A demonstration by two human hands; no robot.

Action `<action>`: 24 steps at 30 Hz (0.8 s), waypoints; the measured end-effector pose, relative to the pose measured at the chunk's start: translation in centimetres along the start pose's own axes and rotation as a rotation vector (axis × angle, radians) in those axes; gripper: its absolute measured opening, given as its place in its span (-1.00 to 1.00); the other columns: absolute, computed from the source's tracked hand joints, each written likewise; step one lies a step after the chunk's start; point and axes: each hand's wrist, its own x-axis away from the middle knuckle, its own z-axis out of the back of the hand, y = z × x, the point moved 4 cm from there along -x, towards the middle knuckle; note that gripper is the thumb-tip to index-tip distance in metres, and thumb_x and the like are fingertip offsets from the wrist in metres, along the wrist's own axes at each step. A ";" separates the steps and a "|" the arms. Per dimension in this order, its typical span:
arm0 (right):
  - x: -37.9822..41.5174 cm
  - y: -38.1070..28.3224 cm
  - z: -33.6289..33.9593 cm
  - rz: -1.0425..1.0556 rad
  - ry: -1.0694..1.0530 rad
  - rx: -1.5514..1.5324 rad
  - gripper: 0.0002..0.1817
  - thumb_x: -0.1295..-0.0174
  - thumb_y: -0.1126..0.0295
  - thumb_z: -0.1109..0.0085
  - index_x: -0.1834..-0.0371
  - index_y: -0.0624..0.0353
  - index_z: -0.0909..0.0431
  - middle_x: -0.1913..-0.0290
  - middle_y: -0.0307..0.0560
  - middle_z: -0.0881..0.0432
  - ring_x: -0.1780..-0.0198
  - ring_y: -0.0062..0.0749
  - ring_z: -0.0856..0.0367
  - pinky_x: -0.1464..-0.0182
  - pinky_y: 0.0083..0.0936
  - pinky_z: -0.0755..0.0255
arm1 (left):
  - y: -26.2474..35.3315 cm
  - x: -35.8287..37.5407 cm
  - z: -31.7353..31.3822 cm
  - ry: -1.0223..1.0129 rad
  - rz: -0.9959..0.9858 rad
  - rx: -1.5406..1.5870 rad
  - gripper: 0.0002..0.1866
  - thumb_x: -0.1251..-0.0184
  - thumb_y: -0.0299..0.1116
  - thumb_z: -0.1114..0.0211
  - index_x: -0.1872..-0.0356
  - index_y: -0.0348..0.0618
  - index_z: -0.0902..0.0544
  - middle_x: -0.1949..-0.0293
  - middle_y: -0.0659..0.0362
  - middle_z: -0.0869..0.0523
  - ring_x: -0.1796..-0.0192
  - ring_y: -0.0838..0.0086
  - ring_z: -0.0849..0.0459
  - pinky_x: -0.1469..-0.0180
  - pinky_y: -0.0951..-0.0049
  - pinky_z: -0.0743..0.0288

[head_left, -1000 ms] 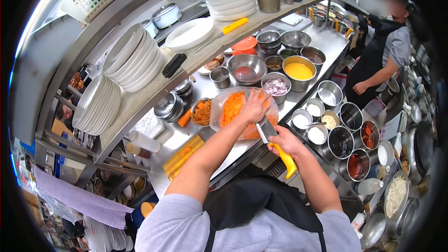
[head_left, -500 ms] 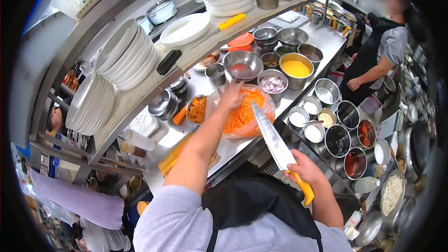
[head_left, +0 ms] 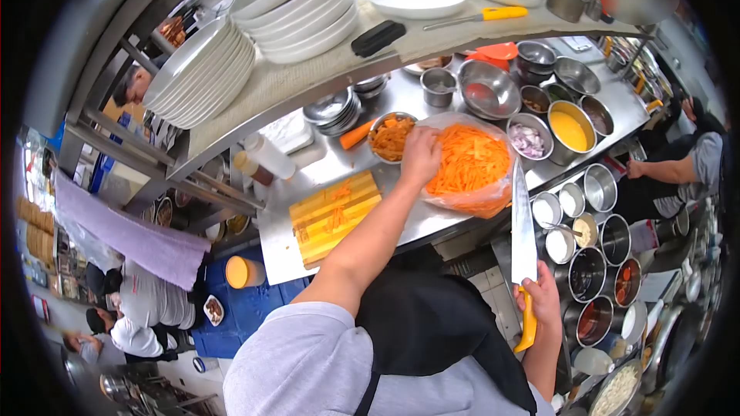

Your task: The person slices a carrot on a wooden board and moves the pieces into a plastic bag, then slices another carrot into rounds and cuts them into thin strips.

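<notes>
My left hand (head_left: 422,156) is closed at the left rim of a clear plastic bag (head_left: 462,202) full of shredded carrot (head_left: 472,160). Its fingers curl downward and are partly hidden, seemingly gripping the plastic. In my right hand (head_left: 539,293) is the yellow handle of a large chef's knife (head_left: 523,235), its blade pointing away from me beside the bag's right side. A metal bowl of orange pieces (head_left: 391,139) stands just left of my left hand. Nearer me lies a wooden cutting board (head_left: 336,217) with a few orange shreds on it.
Metal bowls hold chopped onion (head_left: 527,142) and yellow liquid (head_left: 572,126). Overhead, a shelf (head_left: 308,81) carries stacked plates (head_left: 208,77) and a yellow-handled tool (head_left: 505,13). Several seasoning pots (head_left: 587,273) stand at right. A co-worker (head_left: 694,162) is at far right; other people are at lower left.
My view has swung, so the counter sits further right and the cutting board shows fully. My left hand has moved from the carrot's far side to the bag's left rim. The knife now points straighter away.
</notes>
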 end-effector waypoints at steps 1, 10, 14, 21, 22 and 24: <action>-0.1 0.0 0.0 0.003 -0.016 0.030 -0.68 -0.39 0.55 -0.07 -0.19 0.19 -0.35 0.42 -0.01 -0.62 0.66 -0.50 -0.47 0.60 -0.63 -0.36 | -1.4 1.0 1.3 0.011 0.062 0.009 -0.79 -0.25 -0.46 -0.31 0.09 -0.18 -0.69 0.00 -0.10 -0.65 -0.11 -0.03 -0.60 -0.23 0.08 -0.47; -0.5 -0.2 -4.5 0.003 0.011 0.112 -0.67 -0.40 0.50 -0.10 -0.19 0.15 -0.35 0.44 -0.05 -0.63 0.68 -0.52 -0.46 0.63 -0.64 -0.34 | -22.4 7.9 17.2 -0.109 0.547 -0.375 -0.74 -0.22 -0.41 -0.39 0.05 -0.08 -0.76 0.09 -0.02 -0.76 -0.02 0.07 -0.74 -0.12 0.12 -0.62; -0.2 0.2 -7.3 -0.022 -0.015 0.114 -0.61 -0.42 0.54 -0.10 -0.28 0.23 -0.33 0.40 -0.02 -0.65 0.63 -0.53 -0.49 0.56 -0.63 -0.39 | -25.4 8.4 19.9 -0.141 0.590 -0.406 -0.73 -0.23 -0.37 -0.37 0.03 -0.08 -0.78 0.05 -0.03 -0.77 -0.03 0.06 -0.74 -0.13 0.11 -0.61; -0.1 1.7 -12.7 -0.080 -0.047 0.225 -0.51 -0.39 0.57 -0.13 -0.37 0.21 -0.31 0.39 -0.12 -0.63 0.59 -0.59 -0.49 0.51 -0.65 -0.41 | -24.4 10.6 18.5 -0.513 0.302 -0.444 -0.58 -0.38 -0.17 -0.33 -0.20 -0.06 -0.71 -0.27 -0.07 -0.65 -0.29 -0.02 -0.61 -0.34 0.01 -0.47; -0.2 2.2 -13.4 -0.104 -0.044 0.266 -0.50 -0.38 0.56 -0.15 -0.37 0.19 -0.33 0.40 -0.17 -0.61 0.55 -0.62 -0.49 0.48 -0.69 -0.38 | -22.9 11.3 18.3 -0.523 0.301 -0.437 -0.58 -0.38 -0.17 -0.33 -0.20 -0.06 -0.71 -0.27 -0.07 -0.65 -0.29 -0.02 -0.61 -0.34 0.01 -0.47; -0.3 3.6 -13.9 -0.116 -0.035 0.368 -0.51 -0.39 0.53 -0.16 -0.37 0.18 -0.35 0.39 -0.18 -0.62 0.52 -0.63 -0.51 0.46 -0.68 -0.39 | -20.1 12.9 18.0 -0.575 0.291 -0.540 -0.43 -0.47 -0.11 -0.24 -0.45 -0.01 -0.49 -0.51 -0.07 -0.41 -0.54 -0.07 -0.33 -0.49 -0.21 -0.26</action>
